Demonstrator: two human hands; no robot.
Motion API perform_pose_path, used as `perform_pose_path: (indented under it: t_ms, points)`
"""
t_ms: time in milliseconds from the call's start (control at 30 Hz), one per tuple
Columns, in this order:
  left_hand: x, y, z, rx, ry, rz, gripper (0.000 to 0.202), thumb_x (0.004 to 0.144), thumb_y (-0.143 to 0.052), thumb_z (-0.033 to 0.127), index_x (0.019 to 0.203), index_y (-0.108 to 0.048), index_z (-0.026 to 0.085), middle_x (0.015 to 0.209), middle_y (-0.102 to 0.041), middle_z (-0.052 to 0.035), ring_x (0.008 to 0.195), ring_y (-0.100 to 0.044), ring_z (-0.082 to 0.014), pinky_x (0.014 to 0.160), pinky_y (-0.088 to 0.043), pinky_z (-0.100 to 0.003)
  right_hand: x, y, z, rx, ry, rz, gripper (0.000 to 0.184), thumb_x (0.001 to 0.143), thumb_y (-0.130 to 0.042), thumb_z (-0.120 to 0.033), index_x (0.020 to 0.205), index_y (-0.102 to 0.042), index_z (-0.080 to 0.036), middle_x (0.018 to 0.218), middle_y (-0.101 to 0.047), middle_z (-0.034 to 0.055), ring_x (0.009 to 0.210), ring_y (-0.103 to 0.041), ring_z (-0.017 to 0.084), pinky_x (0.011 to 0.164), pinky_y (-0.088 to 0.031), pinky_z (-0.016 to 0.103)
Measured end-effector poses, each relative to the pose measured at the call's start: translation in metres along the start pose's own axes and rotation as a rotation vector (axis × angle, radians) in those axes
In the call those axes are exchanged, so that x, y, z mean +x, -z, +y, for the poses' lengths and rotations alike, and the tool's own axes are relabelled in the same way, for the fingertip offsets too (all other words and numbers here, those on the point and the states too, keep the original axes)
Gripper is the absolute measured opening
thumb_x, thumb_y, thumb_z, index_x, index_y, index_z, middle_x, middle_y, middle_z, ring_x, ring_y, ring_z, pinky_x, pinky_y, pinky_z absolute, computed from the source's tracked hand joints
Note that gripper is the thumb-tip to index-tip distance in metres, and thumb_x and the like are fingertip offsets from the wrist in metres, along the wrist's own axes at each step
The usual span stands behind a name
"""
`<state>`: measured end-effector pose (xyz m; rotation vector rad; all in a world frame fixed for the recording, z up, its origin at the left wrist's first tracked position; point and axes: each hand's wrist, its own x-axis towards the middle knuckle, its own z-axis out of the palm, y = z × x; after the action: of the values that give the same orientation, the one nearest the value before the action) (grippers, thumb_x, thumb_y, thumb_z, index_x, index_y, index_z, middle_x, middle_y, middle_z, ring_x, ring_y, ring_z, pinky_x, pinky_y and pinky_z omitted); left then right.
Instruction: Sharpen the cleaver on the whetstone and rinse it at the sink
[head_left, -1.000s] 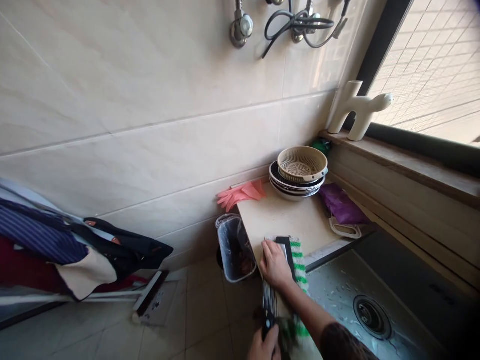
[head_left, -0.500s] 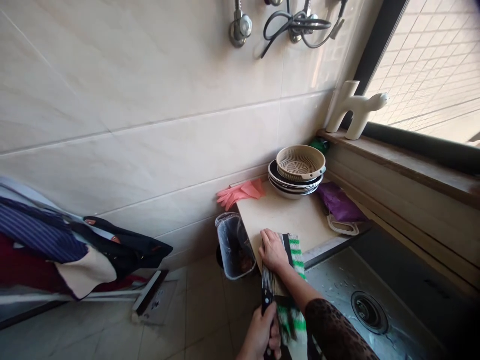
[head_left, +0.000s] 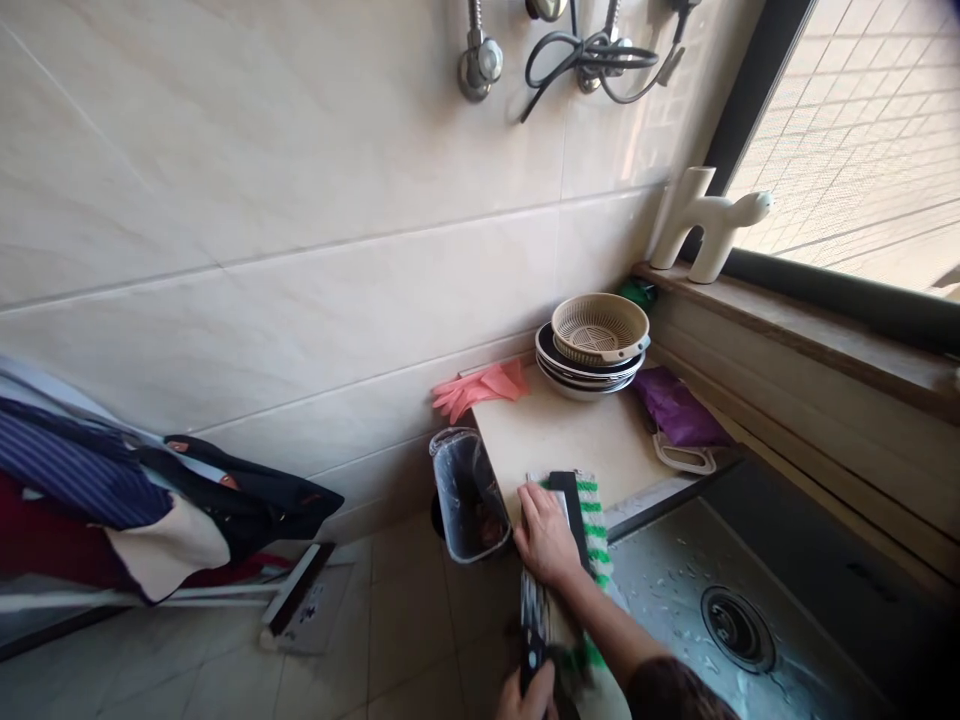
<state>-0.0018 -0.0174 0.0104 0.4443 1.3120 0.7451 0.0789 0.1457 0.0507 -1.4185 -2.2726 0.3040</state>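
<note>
My right hand (head_left: 545, 537) presses its fingers on the blade of a kitchen knife (head_left: 534, 610). The blade has a mottled pattern and lies on a dark-framed sharpening stone (head_left: 571, 510), which is partly hidden by my hand. My left hand (head_left: 527, 697) grips the knife's black handle at the bottom edge of the view. Beneath the stone lies a white towel with green stripes (head_left: 598, 545), hanging over the edge of a pale countertop (head_left: 570, 430).
A steel sink with a drain (head_left: 735, 628) lies right of the countertop. On the countertop are stacked plates (head_left: 585, 378) under a woven basket (head_left: 600, 328), pink gloves (head_left: 476, 390) and a purple bag (head_left: 679, 405). A clear bin (head_left: 469, 498) stands on the floor to the left.
My left hand rose with the knife, then drew back down to the bottom edge. My right hand stayed on the blade, shifting a little along it.
</note>
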Motion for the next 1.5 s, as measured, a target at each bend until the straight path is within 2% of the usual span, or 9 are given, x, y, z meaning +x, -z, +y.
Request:
perform_pose_path:
  t_ms: [100,267,467,667,867,1067,1267,1433,1500]
  points:
    - [-0.001,0.001,-0.001,0.01,-0.002,0.025,0.053,0.062,-0.079,0.066,0.061,-0.045,0.026,0.045,-0.043,0.0046,0.044,-0.048,-0.015,0.047,-0.043,-0.028,-0.005,-0.001,-0.002,0.001,0.018,0.0,0.051,0.08,-0.051,-0.013,0.131,-0.052,-0.009,0.134,-0.056,0.0166,0.129,-0.045,0.027,0.113,-0.032,0.041]
    - [0.005,-0.011,0.018,-0.066,0.041,-0.019,0.063,0.056,-0.07,0.082,0.065,-0.043,0.025,0.043,-0.036,0.0095,0.034,-0.029,-0.0079,0.037,-0.034,-0.025,0.023,0.004,0.007,-0.008,-0.014,-0.01,0.043,0.08,-0.051,-0.014,0.123,-0.058,-0.011,0.127,-0.061,0.016,0.12,-0.052,0.027,0.107,-0.038,0.04]
    - [0.0,0.002,0.007,-0.045,0.03,0.041,0.052,0.057,-0.082,0.063,0.06,-0.044,0.028,0.044,-0.039,0.005,0.039,-0.046,-0.0167,0.04,-0.038,-0.03,-0.012,-0.003,-0.004,-0.014,0.012,0.02,0.052,0.08,-0.05,-0.012,0.132,-0.052,-0.011,0.135,-0.056,0.0162,0.129,-0.046,0.029,0.111,-0.034,0.044]
    - [0.015,-0.007,0.015,-0.071,0.051,0.007,0.062,0.056,-0.069,0.082,0.066,-0.045,0.026,0.043,-0.036,0.0091,0.033,-0.028,-0.008,0.036,-0.034,-0.025,0.027,0.0,0.009,-0.019,-0.016,0.007,0.043,0.079,-0.05,-0.012,0.122,-0.059,-0.012,0.124,-0.062,0.0153,0.117,-0.053,0.027,0.106,-0.039,0.041]
    - [0.009,0.012,-0.003,0.074,-0.017,0.072,0.052,0.058,-0.083,0.061,0.06,-0.046,0.026,0.044,-0.041,0.0052,0.046,-0.052,-0.0169,0.049,-0.046,-0.029,-0.006,-0.007,-0.001,-0.011,0.017,0.022,0.054,0.078,-0.051,-0.012,0.132,-0.052,-0.012,0.133,-0.057,0.0154,0.128,-0.046,0.029,0.111,-0.034,0.044]
    - [0.013,-0.005,0.017,-0.002,0.038,0.029,0.064,0.056,-0.067,0.084,0.064,-0.044,0.025,0.043,-0.038,0.0083,0.033,-0.033,-0.0089,0.037,-0.036,-0.024,0.027,0.001,0.008,0.01,-0.021,0.002,0.043,0.079,-0.051,-0.012,0.121,-0.058,-0.015,0.122,-0.063,0.0146,0.117,-0.054,0.027,0.104,-0.04,0.042]
    - [0.005,0.009,0.005,0.102,-0.001,0.117,0.049,0.059,-0.078,0.069,0.062,-0.051,0.028,0.047,-0.049,0.002,0.046,-0.055,-0.019,0.043,-0.045,-0.029,-0.003,-0.003,-0.002,0.009,0.008,0.011,0.051,0.079,-0.051,-0.012,0.13,-0.053,-0.012,0.133,-0.057,0.015,0.127,-0.047,0.029,0.111,-0.035,0.043]
    - [0.015,-0.002,0.017,0.02,0.035,0.055,0.063,0.054,-0.068,0.084,0.067,-0.046,0.026,0.044,-0.038,0.0082,0.034,-0.036,-0.0098,0.038,-0.038,-0.025,0.025,0.001,0.007,0.008,-0.023,-0.005,0.045,0.08,-0.051,-0.012,0.124,-0.057,-0.01,0.125,-0.061,0.0158,0.119,-0.052,0.027,0.107,-0.038,0.04]
    - [0.013,-0.001,0.016,0.015,0.033,0.041,0.062,0.053,-0.071,0.082,0.067,-0.047,0.026,0.045,-0.041,0.0068,0.035,-0.04,-0.0115,0.039,-0.041,-0.027,0.02,0.0,0.005,0.006,-0.028,0.0,0.048,0.08,-0.051,-0.013,0.127,-0.055,-0.011,0.128,-0.06,0.0154,0.122,-0.051,0.027,0.108,-0.038,0.041]
